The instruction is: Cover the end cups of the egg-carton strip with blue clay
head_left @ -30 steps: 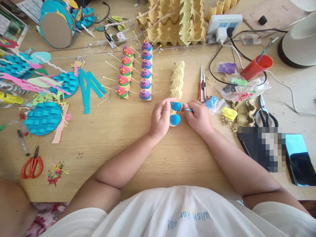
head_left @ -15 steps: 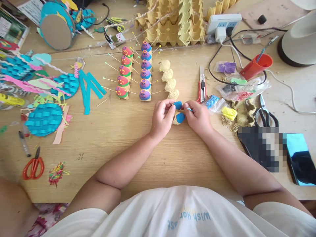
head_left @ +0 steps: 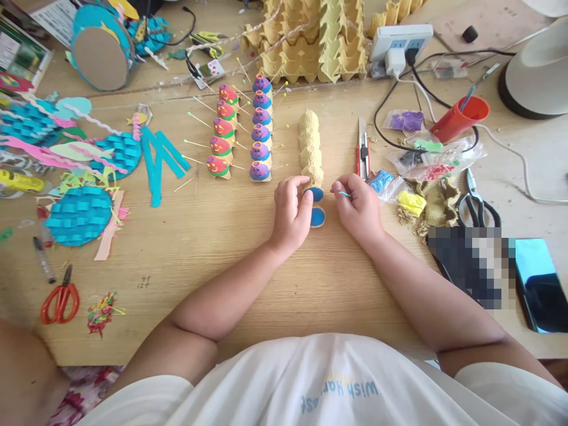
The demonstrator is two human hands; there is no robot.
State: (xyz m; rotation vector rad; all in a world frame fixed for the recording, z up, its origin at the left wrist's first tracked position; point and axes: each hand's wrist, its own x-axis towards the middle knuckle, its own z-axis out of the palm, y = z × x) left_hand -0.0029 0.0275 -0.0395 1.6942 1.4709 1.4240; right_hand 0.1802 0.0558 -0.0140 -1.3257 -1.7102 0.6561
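Note:
A strip of bare egg-carton cups (head_left: 310, 145) lies upright on the wooden table (head_left: 213, 248), its two nearest cups capped with blue clay (head_left: 316, 216). My left hand (head_left: 290, 210) curls around the strip's near end, fingertips on its left side. My right hand (head_left: 358, 207) sits just right of the strip, apart from it, pinching a thin blue pin or stick (head_left: 344, 193) between thumb and forefinger. Two finished rows of painted cups, one red and green (head_left: 220, 136) and one purple and blue (head_left: 261, 133), stand to the left with pins sticking out.
A utility knife (head_left: 362, 151) lies right of the strip, beside bags of coloured clay (head_left: 410, 201), black scissors (head_left: 477, 207), a red cup (head_left: 461, 118) and a phone (head_left: 539, 284). Egg trays (head_left: 310, 41) and a power strip (head_left: 402, 41) sit at the back. Blue paper crafts (head_left: 80, 213) and red scissors (head_left: 60, 299) lie left.
The carton strip has swung back from a leftward tilt to lie straight. My right hand has drawn away from the blue-capped end, still pinching the blue pin.

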